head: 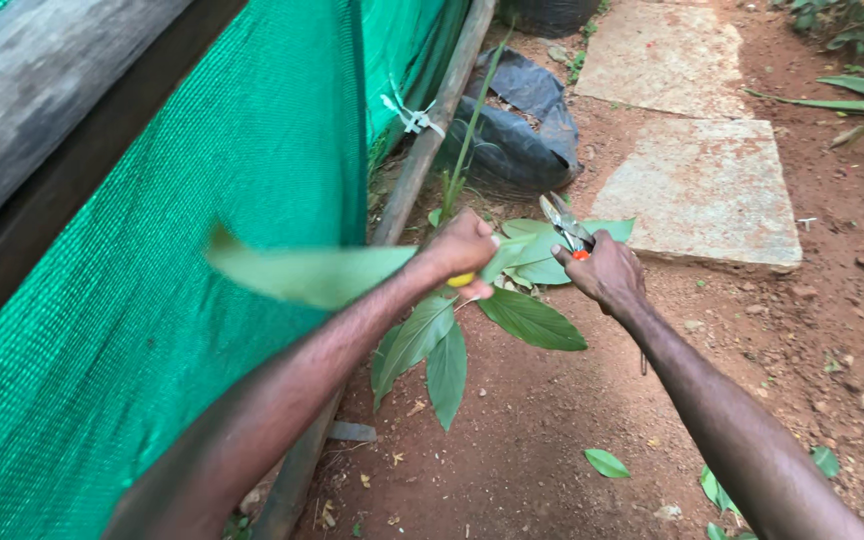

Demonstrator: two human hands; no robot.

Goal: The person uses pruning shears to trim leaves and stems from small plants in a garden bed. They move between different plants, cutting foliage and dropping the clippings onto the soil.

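While in right hand (607, 272), shears (565, 225) tips up-left, over leaves (537, 268).

2 arms out fwd, left hand (460, 250) fisted, right hand (607, 272) clenched

Shear (564, 226) handles hidden inside right hand (607, 272); near leaf (307, 272) blurred (close to lens); black bag (542, 14) cropped at top edge.

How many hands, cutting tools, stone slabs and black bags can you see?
Hands: 2, the left hand on the leafy plant and the right hand
Pruning shears: 1, in the right hand
Stone slabs: 2, near and far
Black bags: 1
Total: 6
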